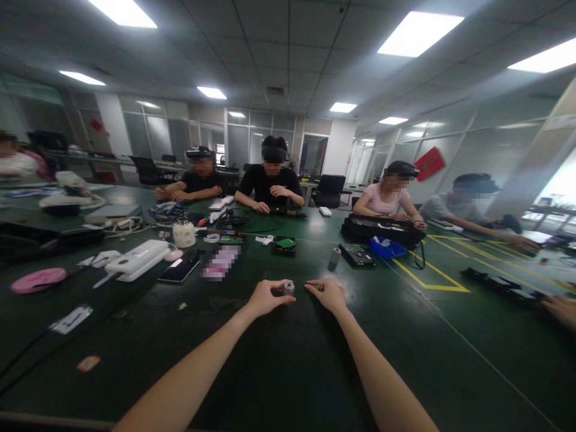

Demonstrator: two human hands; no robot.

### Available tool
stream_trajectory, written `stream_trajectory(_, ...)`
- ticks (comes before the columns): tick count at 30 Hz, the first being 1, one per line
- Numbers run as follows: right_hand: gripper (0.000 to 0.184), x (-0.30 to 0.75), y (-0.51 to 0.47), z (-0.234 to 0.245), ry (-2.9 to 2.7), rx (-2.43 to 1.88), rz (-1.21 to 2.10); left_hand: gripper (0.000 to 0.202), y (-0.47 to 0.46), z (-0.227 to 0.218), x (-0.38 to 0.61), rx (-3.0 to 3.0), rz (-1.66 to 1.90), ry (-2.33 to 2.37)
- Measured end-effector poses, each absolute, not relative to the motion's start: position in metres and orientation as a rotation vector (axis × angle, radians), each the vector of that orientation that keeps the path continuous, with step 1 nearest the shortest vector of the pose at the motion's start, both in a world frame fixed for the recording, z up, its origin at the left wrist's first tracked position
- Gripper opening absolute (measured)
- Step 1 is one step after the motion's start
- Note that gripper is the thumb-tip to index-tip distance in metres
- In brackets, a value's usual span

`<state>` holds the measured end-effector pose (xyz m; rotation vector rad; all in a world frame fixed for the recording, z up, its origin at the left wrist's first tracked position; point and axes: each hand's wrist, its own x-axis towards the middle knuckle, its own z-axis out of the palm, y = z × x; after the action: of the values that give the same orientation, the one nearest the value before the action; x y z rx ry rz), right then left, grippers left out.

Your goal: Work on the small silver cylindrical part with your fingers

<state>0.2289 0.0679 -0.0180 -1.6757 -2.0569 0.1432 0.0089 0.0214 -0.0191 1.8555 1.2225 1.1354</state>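
Observation:
Both my forearms reach out over a dark green table (279,360). My left hand (266,296) is closed, pinching a small silver cylindrical part (288,287) between thumb and fingers. My right hand (327,294) rests on the table just right of it, fingers curled around a small reddish item (317,288) that I cannot make out. The two hands sit a few centimetres apart.
A phone (179,269), a white box (137,259), a pink disc (38,279), a jar (184,233), a green circuit board (284,244), a small grey can (335,255), a blue tray (387,247) lie further off. Several people sit around the far side. Another person's hand (561,309) shows at right.

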Motion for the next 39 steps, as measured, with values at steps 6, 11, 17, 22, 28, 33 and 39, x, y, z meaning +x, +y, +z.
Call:
stream_trajectory(6, 0.026, 0.22, 0.063, -0.009, -2.03, -1.611, 0.095, 0.051, 0.024, -0.022, 0.008, 1.871, 1.15, 1.211)
stream_trajectory(11, 0.024, 0.188, 0.048, 0.009, -1.989, -1.313, 0.122, 0.043, 0.024, -0.023, 0.008, 1.885, 1.167, 1.148)
stream_trajectory(17, 0.018, 0.17, 0.03, 0.019, -2.152, -1.246, 0.095, 0.033, 0.024, -0.025, 0.008, 1.905, 1.162, 1.133)
stream_trajectory(22, 0.02, 0.173, 0.029, 0.022, -2.233, -1.268, 0.096, 0.032, 0.025, -0.026, 0.008, 1.899, 1.163, 1.137)
stream_trajectory(28, 0.02, 0.176, 0.031, 0.023, -2.267, -1.254, 0.101, 0.034, 0.023, -0.021, 0.008, 1.903, 1.162, 1.145)
stream_trajectory(33, 0.036, 0.182, 0.037, 0.02, -2.182, -1.225, 0.212, 0.038, 0.021, -0.018, 0.01, 1.884, 1.149, 1.156)
stream_trajectory(39, 0.056, 0.189, 0.044, 0.017, -1.904, -1.258, 0.326, 0.043, 0.021, -0.019, 0.01, 1.844, 1.163, 1.152)
